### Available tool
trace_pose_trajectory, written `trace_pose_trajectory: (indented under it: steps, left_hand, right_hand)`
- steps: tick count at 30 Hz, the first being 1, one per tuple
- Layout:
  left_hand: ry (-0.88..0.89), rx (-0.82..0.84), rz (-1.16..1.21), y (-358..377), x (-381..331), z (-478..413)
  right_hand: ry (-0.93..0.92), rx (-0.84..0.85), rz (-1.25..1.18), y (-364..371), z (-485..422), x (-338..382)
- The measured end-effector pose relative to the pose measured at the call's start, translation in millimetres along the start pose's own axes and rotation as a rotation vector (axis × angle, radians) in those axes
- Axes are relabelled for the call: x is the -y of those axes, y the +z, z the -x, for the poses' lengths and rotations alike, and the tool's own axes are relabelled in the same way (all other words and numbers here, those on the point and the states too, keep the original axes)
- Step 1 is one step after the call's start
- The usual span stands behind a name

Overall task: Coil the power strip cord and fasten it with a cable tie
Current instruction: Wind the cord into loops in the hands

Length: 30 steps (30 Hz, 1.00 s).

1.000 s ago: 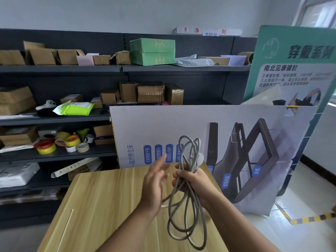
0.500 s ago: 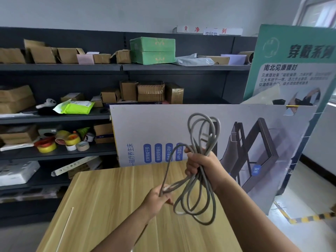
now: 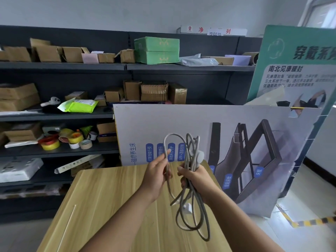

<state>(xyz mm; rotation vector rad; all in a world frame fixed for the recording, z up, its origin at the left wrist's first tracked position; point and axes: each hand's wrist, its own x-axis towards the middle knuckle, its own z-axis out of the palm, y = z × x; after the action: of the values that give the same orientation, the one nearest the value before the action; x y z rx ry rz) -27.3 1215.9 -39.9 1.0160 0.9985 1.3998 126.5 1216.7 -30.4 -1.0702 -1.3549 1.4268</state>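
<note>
Gripping the bundled loops of grey power cord [image 3: 189,180] at centre frame, right hand [image 3: 195,176] curled tight around them, white plug [image 3: 199,157] poking above the fist. Pinching one loose strand between thumb and fingers, left hand [image 3: 158,176] half closed just beside. Hanging loops above the wooden table [image 3: 109,206]; thin white cable tie [image 3: 66,228] lying lower left.

Bright daylight from right, edges seemingly warped

Before me: wooden table [image 3: 112,200], printed display board [image 3: 227,124] propped behind it. Dark shelving [image 3: 63,67] carries cardboard boxes [image 3: 154,90], two green boxes [image 3: 157,50], tape rolls [image 3: 51,143], possibly more.
</note>
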Motion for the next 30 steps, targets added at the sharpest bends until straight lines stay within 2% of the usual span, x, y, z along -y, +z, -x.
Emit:
trace_pose_trajectory:
  steps: [4, 8, 12, 15, 17, 19, 21, 22, 24, 27, 30]
  left_hand:
    - [0.131, 0.024, -0.443, 6.5, -8.8, -0.9]
    - [0.314, -0.006, -0.806, 11.0, -20.8, 0.1]
    - [0.420, -0.126, -0.760, 13.1, -24.8, 0.7]
    - [0.316, -0.112, -0.620, 0.4, -13.9, 1.6]
    - [0.184, -0.036, -0.674, -10.7, 1.5, 5.3]
    - [-0.022, 0.125, -0.711, -18.0, 14.5, 9.5]
    - [-0.251, 0.326, -0.548, -19.9, 23.2, 15.8]
    - [-0.304, 0.396, -0.453, -20.1, 26.4, 19.7]
    - [-0.237, 0.465, -0.416, -19.8, 35.4, 25.8]
    - [-0.164, 0.475, -0.482, -13.2, 52.8, 36.0]
    - [-0.185, 0.395, -0.483, -13.2, 68.5, 41.0]
  right_hand:
    - [0.019, 0.093, -0.014, 7.5, 4.6, 1.8]
    - [-0.010, 0.112, 0.151, 9.6, 4.8, -3.0]
    - [-0.115, -0.037, 0.143, 12.2, 3.7, -1.9]
    - [-0.144, -0.104, -0.038, 7.5, 4.1, 7.1]
    - [-0.171, -0.088, -0.111, 1.8, 4.3, 13.8]
    - [-0.234, -0.086, -0.076, -2.3, 4.1, 18.5]
    - [-0.280, -0.103, -0.030, -2.6, 4.1, 21.2]
    - [-0.289, -0.115, -0.032, -2.1, 4.1, 22.5]
    - [-0.294, -0.156, -0.068, -0.9, 2.7, 24.7]
    - [-0.305, -0.240, -0.100, -0.3, -0.5, 26.8]
    - [-0.295, -0.320, -0.142, -1.9, -1.0, 31.4]
